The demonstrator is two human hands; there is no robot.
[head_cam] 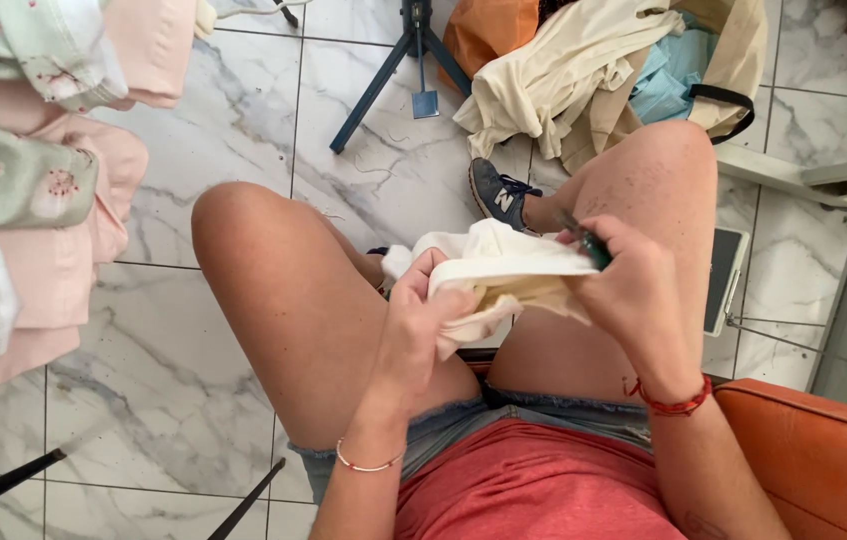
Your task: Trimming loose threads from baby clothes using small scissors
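A seated person holds a crumpled piece of cream-white fabric (pixel 493 275) above the lap, between the two bare knees. The left hand (pixel 423 315) grips the near left part of the cloth, its fingers (pixel 448 305) closed into the folds. The right hand (pixel 628 290) pinches the right edge of the cloth, and its fingers (pixel 593 240) are also closed on a small dark green tool (pixel 595 250), mostly hidden, so its kind cannot be told. A red cord bracelet (pixel 673 403) sits on the right wrist and a thin beaded bracelet (pixel 368 465) on the left. At far left lies a stack of folded pink and pale green floral cloth (pixel 33 180). On the marble tile floor (pixel 223 130) beyond the knees stand a blue tripod (pixel 393 60) and a heap of cream and light blue fabric (pixel 593 70). An orange cushion (pixel 813 450) lies near right.
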